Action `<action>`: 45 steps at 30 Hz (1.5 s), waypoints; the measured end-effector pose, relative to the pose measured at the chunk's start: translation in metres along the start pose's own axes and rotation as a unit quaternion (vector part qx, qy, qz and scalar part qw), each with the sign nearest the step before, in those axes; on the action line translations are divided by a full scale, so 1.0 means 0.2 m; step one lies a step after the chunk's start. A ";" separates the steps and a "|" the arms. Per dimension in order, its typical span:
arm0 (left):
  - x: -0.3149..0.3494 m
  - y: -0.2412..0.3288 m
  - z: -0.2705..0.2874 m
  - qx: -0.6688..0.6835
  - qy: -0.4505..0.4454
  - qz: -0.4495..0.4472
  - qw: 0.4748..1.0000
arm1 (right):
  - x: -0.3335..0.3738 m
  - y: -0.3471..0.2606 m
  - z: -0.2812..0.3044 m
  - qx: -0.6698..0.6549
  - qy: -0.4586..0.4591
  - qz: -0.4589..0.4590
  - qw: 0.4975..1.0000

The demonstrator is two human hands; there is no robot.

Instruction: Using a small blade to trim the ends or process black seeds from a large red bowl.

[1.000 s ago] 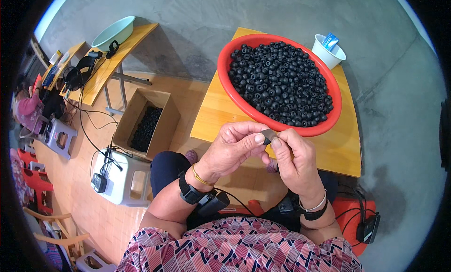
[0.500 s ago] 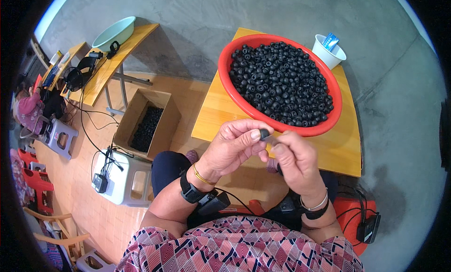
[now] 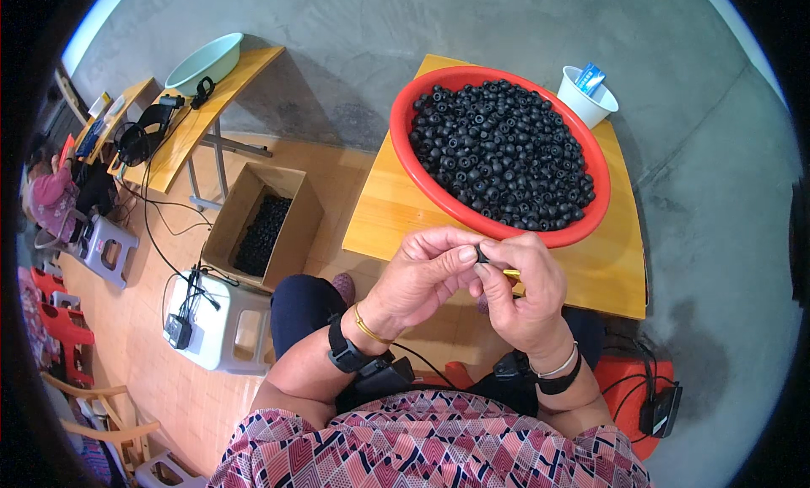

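In front of my chest both hands meet at a small black rounded piece (image 3: 482,253). My left hand (image 3: 428,273) pinches it between thumb and fingertips. My right hand (image 3: 528,279) is closed around a slim tool with a yellow part (image 3: 511,273) poking out below the fingers. Its tip is hidden, so its kind does not show. Just beyond the hands, a red basin (image 3: 405,155) heaped with black pieces (image 3: 498,155), many with a hole, sits on a yellow wooden table (image 3: 371,222).
A white tub (image 3: 596,108) with a blue packet stands behind the basin. At left, a cardboard box (image 3: 301,226) of black pieces is on the floor beside a white stool (image 3: 224,319) with cables. Farther off are a pale green basin (image 3: 205,62) and a seated person (image 3: 55,193).
My right hand has come in toward the left, and its fingers now meet the black piece. A yellow part of the tool now shows below them.
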State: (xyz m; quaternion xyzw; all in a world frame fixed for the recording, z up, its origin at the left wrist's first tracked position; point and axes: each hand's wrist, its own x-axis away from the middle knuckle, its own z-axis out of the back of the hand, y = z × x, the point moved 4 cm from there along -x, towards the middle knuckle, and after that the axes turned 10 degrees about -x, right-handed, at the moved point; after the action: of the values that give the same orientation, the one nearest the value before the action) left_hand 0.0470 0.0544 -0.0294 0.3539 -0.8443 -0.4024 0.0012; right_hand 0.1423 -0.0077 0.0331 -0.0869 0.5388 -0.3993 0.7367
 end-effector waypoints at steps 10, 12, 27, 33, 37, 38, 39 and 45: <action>0.01 -0.05 0.00 0.023 0.055 -0.022 0.998 | 0.02 0.01 -0.02 0.050 0.049 0.075 0.995; 0.01 -0.05 -0.01 0.040 0.064 -0.025 0.997 | 0.03 0.01 -0.03 0.062 0.061 0.076 0.993; 0.01 -0.03 -0.01 0.090 0.015 0.013 0.996 | 0.03 0.03 0.00 -0.077 0.063 -0.056 0.994; 0.01 -0.01 -0.03 0.038 0.021 0.019 0.999 | -0.02 -0.01 0.01 -0.053 0.002 -0.050 0.997; 0.00 0.00 -0.03 0.028 0.008 0.009 1.000 | -0.01 0.02 0.00 -0.066 -0.026 -0.041 0.997; 0.01 0.00 -0.02 0.033 0.003 0.009 0.999 | -0.01 0.02 0.01 -0.066 -0.025 -0.041 0.997; 0.01 0.00 -0.02 0.039 -0.001 0.008 0.999 | -0.01 0.01 0.02 -0.041 -0.028 -0.016 0.999; 0.01 -0.01 -0.01 0.005 0.035 0.016 0.999 | 0.02 -0.02 0.01 0.011 0.015 0.051 0.999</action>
State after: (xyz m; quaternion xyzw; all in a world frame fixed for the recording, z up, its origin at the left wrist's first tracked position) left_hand 0.0470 0.0508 -0.0303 0.3542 -0.8512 -0.3857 0.0352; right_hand 0.1423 -0.0133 0.0320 -0.0451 0.5490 -0.3681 0.7490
